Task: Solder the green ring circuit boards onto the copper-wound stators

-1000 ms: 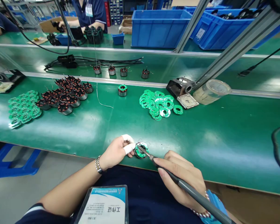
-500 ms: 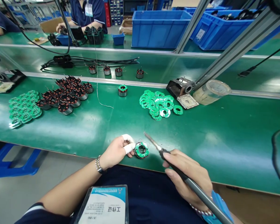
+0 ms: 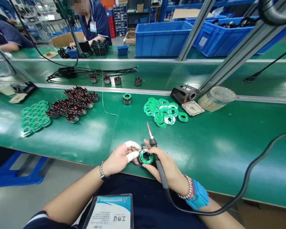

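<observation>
Near the front edge of the bench is a motor stator (image 3: 142, 161) topped by a green ring-shaped circuit board (image 3: 143, 161). My left hand (image 3: 120, 158), with white covers on thumb and finger, pinches its left side. My right hand (image 3: 165, 163) holds a soldering iron (image 3: 160, 168), its tip pointing up and away. Thumb and fingers of that same hand also touch the stator's right side. Beyond the iron's tip lies a pile of green ring boards (image 3: 160, 109). Another stator with a board (image 3: 127, 99) stands farther back.
Bare stators (image 3: 72, 117) cluster at left beside stacked green boards (image 3: 35, 116). A solder wire (image 3: 103, 92) hangs to the bench. At right stand an iron holder (image 3: 184, 94) and a plastic tub (image 3: 215, 98). The iron's cable (image 3: 246, 181) loops right. A co-worker (image 3: 97, 24) sits opposite.
My right hand has moved left onto the stator, and the soldering iron has swung more upright, its tip away from the board. The view has tilted up slightly.
</observation>
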A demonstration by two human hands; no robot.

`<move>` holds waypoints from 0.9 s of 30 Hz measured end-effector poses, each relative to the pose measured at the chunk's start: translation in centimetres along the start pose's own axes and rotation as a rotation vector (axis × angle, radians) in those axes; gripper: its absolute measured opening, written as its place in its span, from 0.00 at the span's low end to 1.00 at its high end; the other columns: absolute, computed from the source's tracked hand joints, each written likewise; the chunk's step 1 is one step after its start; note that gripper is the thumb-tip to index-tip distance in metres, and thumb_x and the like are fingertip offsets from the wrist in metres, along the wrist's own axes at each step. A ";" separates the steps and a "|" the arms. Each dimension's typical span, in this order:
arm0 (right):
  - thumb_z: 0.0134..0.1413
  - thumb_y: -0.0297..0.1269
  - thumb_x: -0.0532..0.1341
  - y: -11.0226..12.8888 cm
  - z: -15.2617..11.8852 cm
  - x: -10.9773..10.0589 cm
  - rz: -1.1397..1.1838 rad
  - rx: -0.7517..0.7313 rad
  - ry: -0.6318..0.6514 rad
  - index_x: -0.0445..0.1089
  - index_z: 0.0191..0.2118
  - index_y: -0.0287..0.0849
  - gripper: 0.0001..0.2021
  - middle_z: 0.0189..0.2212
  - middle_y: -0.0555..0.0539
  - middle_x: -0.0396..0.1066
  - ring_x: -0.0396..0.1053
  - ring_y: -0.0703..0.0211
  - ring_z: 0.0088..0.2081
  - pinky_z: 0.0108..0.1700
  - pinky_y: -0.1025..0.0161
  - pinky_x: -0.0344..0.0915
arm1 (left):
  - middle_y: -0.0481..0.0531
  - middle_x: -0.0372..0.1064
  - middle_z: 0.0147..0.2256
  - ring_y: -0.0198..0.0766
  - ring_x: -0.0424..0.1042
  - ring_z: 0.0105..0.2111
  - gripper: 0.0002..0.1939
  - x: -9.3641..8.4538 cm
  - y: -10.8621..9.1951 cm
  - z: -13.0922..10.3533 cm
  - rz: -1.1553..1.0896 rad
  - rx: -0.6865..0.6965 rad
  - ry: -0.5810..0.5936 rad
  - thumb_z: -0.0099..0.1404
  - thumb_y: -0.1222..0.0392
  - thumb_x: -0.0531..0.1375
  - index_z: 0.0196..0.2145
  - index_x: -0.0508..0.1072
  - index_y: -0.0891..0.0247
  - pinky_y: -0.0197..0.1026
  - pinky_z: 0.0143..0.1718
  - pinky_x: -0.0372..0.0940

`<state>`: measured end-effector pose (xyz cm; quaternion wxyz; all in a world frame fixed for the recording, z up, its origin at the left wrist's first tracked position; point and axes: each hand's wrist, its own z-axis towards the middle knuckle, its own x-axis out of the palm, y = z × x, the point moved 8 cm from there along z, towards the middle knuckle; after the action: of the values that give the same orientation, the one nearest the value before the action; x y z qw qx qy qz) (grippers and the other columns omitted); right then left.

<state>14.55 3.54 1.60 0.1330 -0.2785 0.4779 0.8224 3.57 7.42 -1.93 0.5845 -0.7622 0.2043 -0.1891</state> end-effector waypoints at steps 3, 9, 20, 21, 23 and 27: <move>0.51 0.29 0.59 -0.1 0.0 -0.2 0.007 -0.011 0.005 0.55 0.45 0.42 0.16 0.49 0.34 0.65 0.62 0.51 0.54 0.49 0.53 0.66 | 0.52 0.69 0.31 0.35 0.70 0.30 0.10 -0.4 -1.3 -0.4 0.368 0.164 0.065 0.59 0.58 0.57 0.38 0.67 0.64 0.39 0.35 0.65; 0.51 0.29 0.58 -0.1 -0.1 -0.4 -0.002 -0.023 -0.019 0.56 0.45 0.43 0.16 0.50 0.35 0.65 0.64 0.51 0.52 0.48 0.54 0.67 | 0.57 0.71 0.39 0.41 0.69 0.39 0.12 -0.1 -2.8 -1.5 0.889 0.520 0.005 0.63 0.59 0.52 0.42 0.71 0.62 0.42 0.42 0.64; 0.53 0.31 0.57 -0.1 0.1 -0.4 -0.057 -0.054 -0.067 0.58 0.44 0.43 0.12 0.49 0.34 0.66 0.69 0.52 0.47 0.45 0.57 0.70 | 0.56 0.69 0.29 0.39 0.68 0.29 0.09 1.3 -1.6 -1.8 1.058 0.568 -0.227 0.61 0.65 0.51 0.32 0.71 0.64 0.40 0.31 0.66; 0.53 0.31 0.57 -0.1 0.0 -0.4 -0.063 -0.052 -0.084 0.58 0.44 0.42 0.12 0.49 0.34 0.66 0.68 0.52 0.48 0.46 0.57 0.70 | 0.55 0.69 0.27 0.38 0.68 0.27 0.09 1.1 -1.5 -1.7 1.027 0.514 -0.277 0.61 0.64 0.51 0.30 0.71 0.64 0.40 0.30 0.66; 0.53 0.31 0.57 -0.3 0.0 -0.4 -0.068 -0.037 -0.115 0.57 0.44 0.42 0.12 0.49 0.34 0.66 0.67 0.52 0.49 0.46 0.56 0.69 | 0.54 0.68 0.26 0.38 0.68 0.26 0.08 0.8 -1.2 -1.9 0.924 0.417 -0.359 0.60 0.64 0.52 0.29 0.71 0.63 0.40 0.30 0.67; 0.53 0.31 0.57 -0.7 0.2 -0.2 -0.037 0.000 -0.117 0.57 0.45 0.42 0.13 0.49 0.34 0.65 0.66 0.51 0.50 0.47 0.55 0.68 | 0.60 0.68 0.44 0.45 0.67 0.47 0.14 1.2 -0.8 -3.0 0.758 0.445 -0.341 0.61 0.65 0.53 0.45 0.68 0.63 0.48 0.48 0.64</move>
<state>15.02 4.08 1.30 0.1757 -0.2388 0.4642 0.8346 3.07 4.51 -0.34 0.7866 -0.5105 0.3238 0.1262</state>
